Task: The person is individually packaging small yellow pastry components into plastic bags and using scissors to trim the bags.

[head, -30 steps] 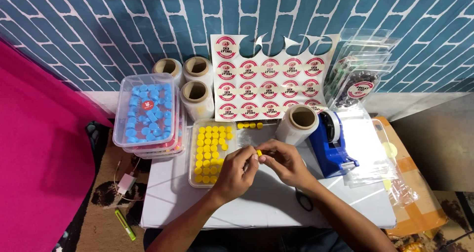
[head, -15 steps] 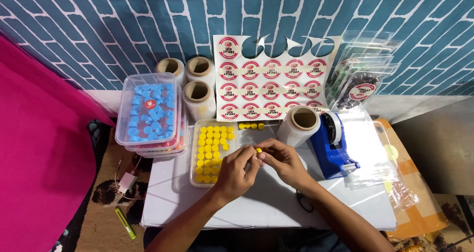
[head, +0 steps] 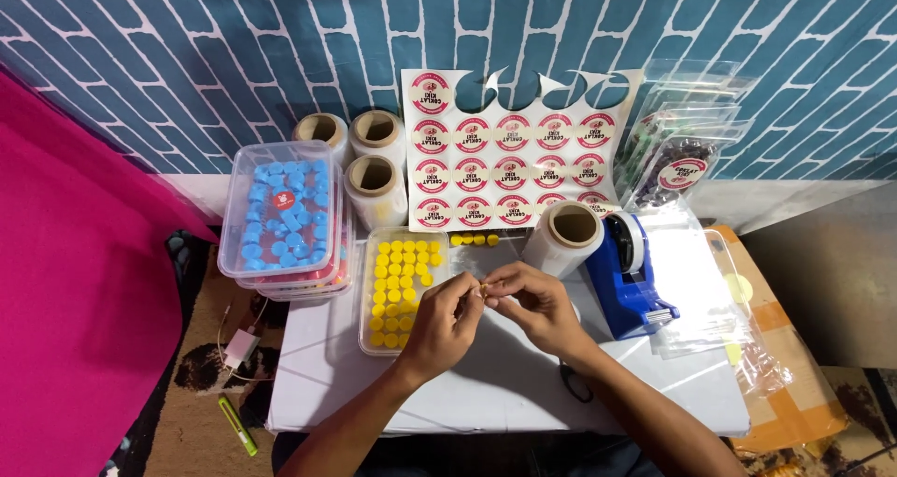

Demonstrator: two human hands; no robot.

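Beside the hands (head: 486, 309), clear tray (head: 366, 295) of yellow caps (head: 397, 285)

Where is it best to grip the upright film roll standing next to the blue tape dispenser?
Probably grip the film roll around its round outer wall, coming from its front-left side; the blue tape dispenser stands close on its right and the sticker sheet behind.
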